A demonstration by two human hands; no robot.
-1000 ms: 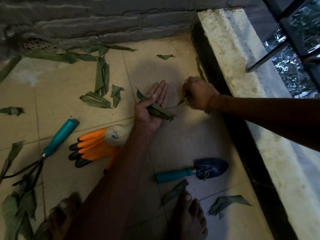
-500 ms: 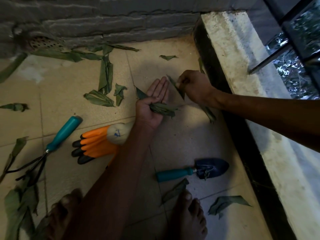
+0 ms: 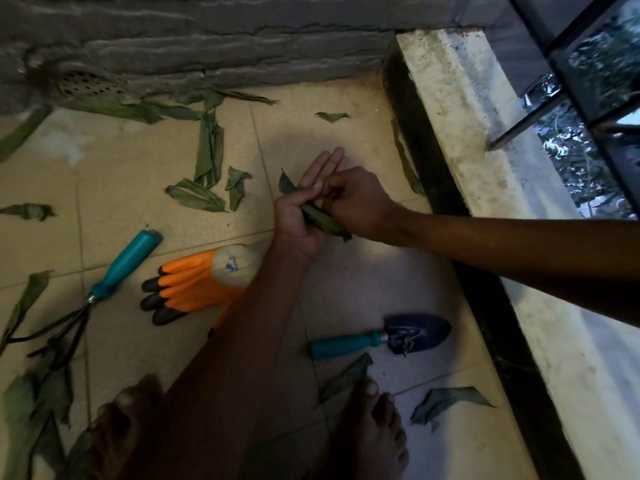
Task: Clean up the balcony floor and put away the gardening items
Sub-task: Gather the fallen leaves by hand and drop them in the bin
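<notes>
My left hand [image 3: 298, 220] lies palm up over the tiled floor, its thumb pinning a bunch of dry green leaves [image 3: 323, 221] against the palm. My right hand [image 3: 356, 199] rests on that palm, fingers curled and pressing a leaf into the bunch. Orange gardening gloves [image 3: 194, 289] with black fingertips lie left of my left forearm. A hand rake [image 3: 104, 289] with a teal handle lies further left. A dark blue trowel [image 3: 415, 332] with a teal handle lies near my right foot.
Several dry leaves lie scattered on the floor [image 3: 121, 202], with a long one [image 3: 407, 164] along the dark base of the concrete ledge [image 3: 467, 133] at right. A round drain grate [image 3: 88, 84] sits by the grey brick wall. My bare feet [image 3: 377, 431] stand at the bottom.
My right hand picked a leaf up from beside the ledge and carried it left onto my left palm. The left hand's thumb now closes over the bunch.
</notes>
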